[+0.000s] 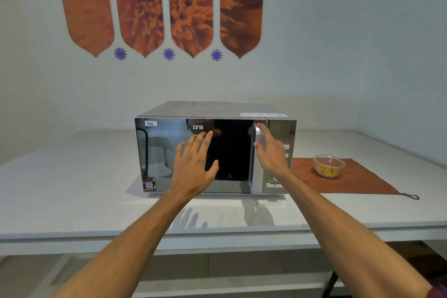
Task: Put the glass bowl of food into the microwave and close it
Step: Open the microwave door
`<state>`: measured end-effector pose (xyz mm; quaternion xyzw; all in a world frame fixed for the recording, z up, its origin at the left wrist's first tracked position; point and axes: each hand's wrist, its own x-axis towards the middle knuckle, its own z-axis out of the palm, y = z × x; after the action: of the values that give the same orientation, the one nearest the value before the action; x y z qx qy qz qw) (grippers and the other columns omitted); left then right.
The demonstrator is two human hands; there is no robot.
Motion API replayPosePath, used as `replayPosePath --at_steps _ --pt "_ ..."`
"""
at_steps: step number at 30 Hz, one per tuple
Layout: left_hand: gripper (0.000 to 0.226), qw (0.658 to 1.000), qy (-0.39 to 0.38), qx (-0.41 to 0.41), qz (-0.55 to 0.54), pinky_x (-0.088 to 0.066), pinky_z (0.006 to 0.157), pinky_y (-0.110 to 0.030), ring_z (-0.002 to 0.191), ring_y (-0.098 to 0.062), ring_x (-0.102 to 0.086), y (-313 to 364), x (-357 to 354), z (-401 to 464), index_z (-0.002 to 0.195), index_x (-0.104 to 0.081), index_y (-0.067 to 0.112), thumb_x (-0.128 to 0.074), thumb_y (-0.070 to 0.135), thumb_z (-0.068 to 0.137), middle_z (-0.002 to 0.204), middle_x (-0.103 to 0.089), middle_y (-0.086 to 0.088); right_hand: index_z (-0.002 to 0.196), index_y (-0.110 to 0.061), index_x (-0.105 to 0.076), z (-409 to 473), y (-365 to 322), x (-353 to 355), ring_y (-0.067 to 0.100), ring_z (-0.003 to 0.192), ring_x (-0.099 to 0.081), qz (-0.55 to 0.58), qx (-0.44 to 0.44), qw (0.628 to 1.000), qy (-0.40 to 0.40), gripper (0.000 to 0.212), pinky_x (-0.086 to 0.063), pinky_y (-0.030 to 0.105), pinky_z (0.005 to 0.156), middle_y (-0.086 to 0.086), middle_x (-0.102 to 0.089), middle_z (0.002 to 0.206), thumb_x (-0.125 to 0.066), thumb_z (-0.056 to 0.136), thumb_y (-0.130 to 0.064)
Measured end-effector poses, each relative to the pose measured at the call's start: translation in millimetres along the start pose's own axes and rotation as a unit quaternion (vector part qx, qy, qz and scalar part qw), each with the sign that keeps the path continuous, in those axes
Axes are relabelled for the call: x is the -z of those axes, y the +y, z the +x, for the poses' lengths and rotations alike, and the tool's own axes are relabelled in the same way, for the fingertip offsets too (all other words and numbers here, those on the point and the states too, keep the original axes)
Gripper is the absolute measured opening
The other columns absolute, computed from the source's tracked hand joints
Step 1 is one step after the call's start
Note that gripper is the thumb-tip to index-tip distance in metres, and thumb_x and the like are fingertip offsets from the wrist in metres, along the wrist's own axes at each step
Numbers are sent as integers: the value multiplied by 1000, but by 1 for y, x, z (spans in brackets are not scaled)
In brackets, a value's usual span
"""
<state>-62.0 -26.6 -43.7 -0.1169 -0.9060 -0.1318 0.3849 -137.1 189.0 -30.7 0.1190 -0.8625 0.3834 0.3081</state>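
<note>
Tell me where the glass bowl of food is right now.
In the head view the glass bowl sits on the brown cloth on the white table, just right of the closed microwave, untouched by either hand.

Shut door (193, 155) blocks the microwave (215, 152) cavity (table (72, 189) open).

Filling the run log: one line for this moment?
door shut | right hand on handle | left hand flat on door | glass bowl on cloth
</note>
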Motion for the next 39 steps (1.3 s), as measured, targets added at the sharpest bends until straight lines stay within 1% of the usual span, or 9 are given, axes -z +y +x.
replayPosePath --at_steps 3,8,11,18,23,25,27,31,39 --pt "71 1000 -4 4 8 -12 119 -50 146 -22 -19 -8 -4 2 151 -15 24 -46 45 90 157 -26 -5 147 -34 -27 3 4 -6 12 60 -60 -6 6 1000 5 60 -56 34 74 3 -65 75 -54 97 -18" --pt "71 999 -25 14 16 -11 120 -48 146 -22 -18 -15 -12 -2 151 -14 24 -43 47 90 158 -24 -5 148 -34 -25 3 4 -9 8 64 -56 -7 9 1000 5 61 -46 26 74 11 -68 102 -54 97 -17" --pt "71 999 -26 14 20 -13 119 -48 146 -22 -19 -16 -17 -8 150 -17 23 -39 49 88 157 -25 -5 148 -31 -26 -6 -6 0 9 70 -58 -5 8 1000 3 60 -54 33 82 8 -67 99 -53 97 -16" --pt "72 1000 6 13 0 -13 119 -49 147 -23 -15 -1 -11 -9 151 -16 22 -34 55 89 159 -20 -9 149 -26 -28 -60 -29 23 17 99 -63 7 72 997 12 58 -44 27 87 9 -65 119 -54 97 -23" --pt "65 998 41 -8 -42 -9 120 -46 147 -22 -14 27 12 -5 150 -18 23 -29 50 93 160 -18 -6 145 -27 -36 -94 -58 39 8 70 -62 -58 109 992 36 54 -56 28 76 -3 -67 85 -53 96 -37" --pt "61 997 47 -18 -53 -5 118 -44 147 -21 -16 35 25 -6 150 -20 24 -27 48 94 159 -21 -5 140 -22 -45 -105 -65 48 14 83 -63 -134 161 970 126 51 -50 29 76 1 -67 101 -49 93 -43" --pt "61 997 46 -33 -58 -6 118 -44 146 -20 -20 42 35 -7 149 -22 23 -24 48 94 157 -26 -6 140 -21 -44 -107 -73 58 22 115 -54 -179 168 952 184 58 -42 37 91 8 -56 130 -46 91 -50" --pt "59 997 31 -36 -60 -9 119 -44 144 -19 -24 41 48 -12 148 -26 20 -24 44 94 155 -32 -7 149 -25 -30 -114 -88 64 17 144 -22 -160 187 967 65 66 -23 43 114 2 -28 157 -36 93 -57" --pt "63 991 55 -27 -116 -28 109 -35 122 -20 -53 29 92 -24 125 -60 14 -18 48 93 127 -64 -7 131 -16 -55 -136 -114 55 17 123 -51 -4 231 971 57 49 -38 30 102 4 -57 133 -50 93 -45"
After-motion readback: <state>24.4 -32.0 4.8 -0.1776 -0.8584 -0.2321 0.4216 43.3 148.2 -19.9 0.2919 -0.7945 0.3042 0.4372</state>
